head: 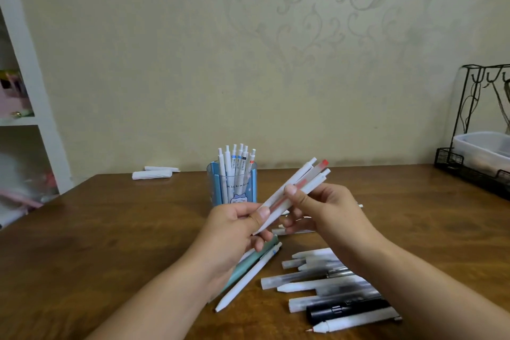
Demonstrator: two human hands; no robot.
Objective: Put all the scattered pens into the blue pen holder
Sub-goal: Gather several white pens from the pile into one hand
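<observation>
Head view: both hands' grip pinches pen bundle (292,193) — left hand (237,226), right hand (325,207) — just before blue pen holder (220,188).

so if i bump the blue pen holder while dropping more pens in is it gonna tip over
Probably at some risk. The blue pen holder is a tall, narrow cup, and the white pens in it stand well above its rim, so the weight sits high. It looks like thin plastic, so likely light. It stands flat on the smooth wooden table, so a low nudge may just slide it.
</observation>
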